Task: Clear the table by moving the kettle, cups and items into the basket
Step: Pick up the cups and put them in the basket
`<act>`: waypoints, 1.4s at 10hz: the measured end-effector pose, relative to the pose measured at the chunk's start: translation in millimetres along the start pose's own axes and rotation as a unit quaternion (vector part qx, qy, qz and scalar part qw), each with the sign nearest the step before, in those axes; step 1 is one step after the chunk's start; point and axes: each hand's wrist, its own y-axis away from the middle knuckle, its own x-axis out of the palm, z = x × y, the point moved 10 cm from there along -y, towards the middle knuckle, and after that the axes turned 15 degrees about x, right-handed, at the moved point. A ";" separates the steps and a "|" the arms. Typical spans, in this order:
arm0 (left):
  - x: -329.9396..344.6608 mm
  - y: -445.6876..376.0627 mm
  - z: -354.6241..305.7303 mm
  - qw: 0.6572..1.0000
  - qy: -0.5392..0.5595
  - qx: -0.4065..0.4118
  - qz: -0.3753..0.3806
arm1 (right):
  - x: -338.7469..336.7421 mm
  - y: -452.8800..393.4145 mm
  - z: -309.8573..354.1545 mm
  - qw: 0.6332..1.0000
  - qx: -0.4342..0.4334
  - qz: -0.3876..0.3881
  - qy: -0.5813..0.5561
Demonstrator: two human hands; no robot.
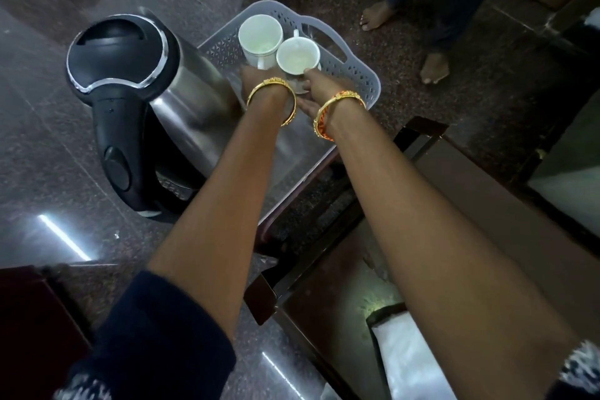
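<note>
Two white cups (279, 47) stand at the basket's (357, 70) 12 o'clock end, the kettle (146, 101) at its 9 o'clock, as the right hand (316, 83) pinches one cup; the left hand's (256, 79) grip cannot be told.

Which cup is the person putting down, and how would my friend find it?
Find the big steel kettle, then the grey plastic basket beside it. Two white cups stand inside; it is the cup nearer the right hand, which pinches it, while the other cup stands untouched.
</note>
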 end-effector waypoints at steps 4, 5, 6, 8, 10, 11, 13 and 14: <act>58.6 254.9 -38.2 0.947 0.059 0.315 -0.018 | -253.9 153.9 -71.3 0.945 -0.213 -0.203 -0.144; 116.9 339.3 -1.6 0.955 0.068 0.270 0.099 | -359.4 184.2 -144.7 0.912 -0.161 -0.314 -0.209; 178.7 428.8 35.6 0.949 0.027 0.223 0.223 | -461.7 224.7 -205.6 0.875 -0.125 -0.382 -0.271; 273.0 571.3 56.8 0.859 -0.013 0.222 0.461 | -599.9 301.1 -255.4 0.824 -0.148 -0.422 -0.347; 340.9 684.4 59.3 0.797 -0.091 0.246 0.544 | -714.5 372.5 -307.4 0.776 -0.081 -0.578 -0.240; 361.1 717.5 67.1 0.802 -0.111 0.229 0.540 | -750.1 392.2 -317.9 0.763 -0.055 -0.635 -0.113; 369.0 733.1 71.7 0.812 -0.152 0.245 0.508 | -771.5 357.8 -336.2 0.847 0.023 -0.530 -0.039; 371.8 738.3 71.2 0.799 -0.168 0.257 0.517 | -771.2 343.6 -337.4 0.866 0.046 -0.498 -0.019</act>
